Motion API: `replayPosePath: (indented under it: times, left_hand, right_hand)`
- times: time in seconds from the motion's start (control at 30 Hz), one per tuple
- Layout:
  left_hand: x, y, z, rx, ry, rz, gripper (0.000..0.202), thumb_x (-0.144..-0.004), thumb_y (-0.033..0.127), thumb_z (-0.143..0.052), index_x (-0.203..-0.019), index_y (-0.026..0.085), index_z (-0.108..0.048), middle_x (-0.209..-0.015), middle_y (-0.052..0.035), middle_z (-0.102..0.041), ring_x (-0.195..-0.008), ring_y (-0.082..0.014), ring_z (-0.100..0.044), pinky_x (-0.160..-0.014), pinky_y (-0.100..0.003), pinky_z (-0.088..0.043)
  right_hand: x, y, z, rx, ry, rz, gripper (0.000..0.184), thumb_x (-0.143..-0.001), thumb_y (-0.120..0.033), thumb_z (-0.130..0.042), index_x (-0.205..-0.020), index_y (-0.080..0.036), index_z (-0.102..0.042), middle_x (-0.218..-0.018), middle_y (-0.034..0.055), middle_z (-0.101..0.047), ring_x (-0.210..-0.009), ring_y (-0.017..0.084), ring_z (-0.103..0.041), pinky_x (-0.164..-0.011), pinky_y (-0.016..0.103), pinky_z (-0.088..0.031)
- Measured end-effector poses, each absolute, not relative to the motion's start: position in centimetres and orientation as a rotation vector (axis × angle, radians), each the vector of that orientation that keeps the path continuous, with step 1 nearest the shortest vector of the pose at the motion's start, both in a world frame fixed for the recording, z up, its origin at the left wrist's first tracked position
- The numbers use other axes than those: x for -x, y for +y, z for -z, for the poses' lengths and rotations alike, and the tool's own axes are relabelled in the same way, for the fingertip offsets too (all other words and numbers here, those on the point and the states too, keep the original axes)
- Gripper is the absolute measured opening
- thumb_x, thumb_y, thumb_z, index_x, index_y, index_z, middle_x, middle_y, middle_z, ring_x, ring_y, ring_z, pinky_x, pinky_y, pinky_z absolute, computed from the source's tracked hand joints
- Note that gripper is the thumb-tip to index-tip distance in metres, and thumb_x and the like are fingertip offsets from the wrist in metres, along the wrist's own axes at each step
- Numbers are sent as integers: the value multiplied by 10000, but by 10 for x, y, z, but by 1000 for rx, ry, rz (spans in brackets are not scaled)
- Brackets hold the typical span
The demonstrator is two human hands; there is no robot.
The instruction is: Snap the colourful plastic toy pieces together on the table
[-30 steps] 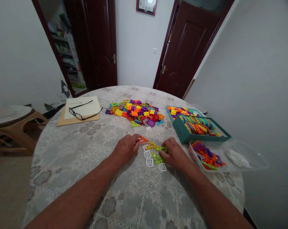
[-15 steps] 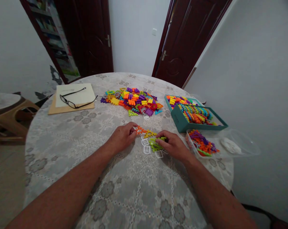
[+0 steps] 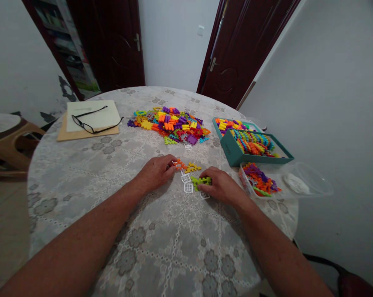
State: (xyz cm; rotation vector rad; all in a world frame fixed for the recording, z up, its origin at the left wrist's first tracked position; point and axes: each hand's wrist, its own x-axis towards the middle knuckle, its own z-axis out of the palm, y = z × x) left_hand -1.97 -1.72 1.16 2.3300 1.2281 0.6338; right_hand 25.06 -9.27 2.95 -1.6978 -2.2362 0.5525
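My left hand (image 3: 155,170) lies on the round table (image 3: 81,177) with its fingers curled on an orange plastic piece (image 3: 179,164). My right hand (image 3: 220,185) rests a little to the right, its fingers closed on a green piece (image 3: 200,181). Between the two hands lie a yellow piece (image 3: 192,167) and three small white grid pieces (image 3: 187,182). Farther back sits a heap of coloured building pieces (image 3: 171,126).
A teal box (image 3: 232,150) filled with coloured pieces stands at the right, with a clear plastic tray (image 3: 310,183) of more pieces in front of it. Black glasses (image 3: 89,119) lie on papers at the back left. A wooden stool (image 3: 7,144) stands left of the table. Two dark doors lie beyond.
The view has tilted downward, so everything sits higher in the picture. My right hand has drawn the green piece slightly toward me. My left hand stays on the orange piece.
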Motion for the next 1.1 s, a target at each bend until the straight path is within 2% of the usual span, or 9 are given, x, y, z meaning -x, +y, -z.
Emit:
replayPosePath:
  times: [0.1, 0.47, 0.73, 0.97, 1.1]
  left_hand:
    - [20, -17, -11, -2339, 1225, -642, 257, -971, 314, -536, -1147, 213, -693, -1065, -104, -777, -923, -242, -696, -855, -365, -513]
    - [18, -17, -15, -2379, 1213, -581, 275, -961, 299, -519, -1135, 214, -714, -995, -95, -770, -832, -232, -671, -820, -363, -508]
    - [19, -14, -15, -2343, 1188, -604, 339, -963, 416, -526, -1173, 247, -731, -1036, -84, -783, -893, -252, -693, -838, -370, -524]
    - [17, -17, -18, -2327, 1199, -631, 323, -946, 381, -541, -1153, 230, -737, -1029, -81, -783, -867, -234, -678, -866, -369, -527]
    - [17, -19, -17, -2357, 1172, -634, 314, -961, 337, -522, -1157, 204, -727, -1028, -92, -774, -873, -228, -673, -886, -376, -520]
  right_hand:
    - [-250, -93, -30, 1706, -2228, -544, 183, -909, -330, -784, -1038, -211, -730, -1061, 78, -713, -981, 231, -668, -905, 359, -493]
    - [-247, -95, -30, 1750, -2264, -496, 276, -875, -438, -824, -1022, -232, -713, -1067, 74, -695, -929, 233, -652, -810, 348, -473]
    - [-250, -93, -30, 1674, -2303, -561, 256, -856, -368, -850, -1031, -235, -719, -1070, 69, -696, -986, 235, -640, -836, 336, -470]
    - [-251, -91, -24, 1657, -2087, -608, 133, -880, -233, -759, -936, -240, -640, -879, 7, -693, -808, 192, -605, -724, 294, -414]
    - [-253, -90, -21, 1540, -1989, -627, 127, -912, -273, -724, -1022, -250, -664, -966, 27, -716, -861, 205, -631, -793, 320, -464]
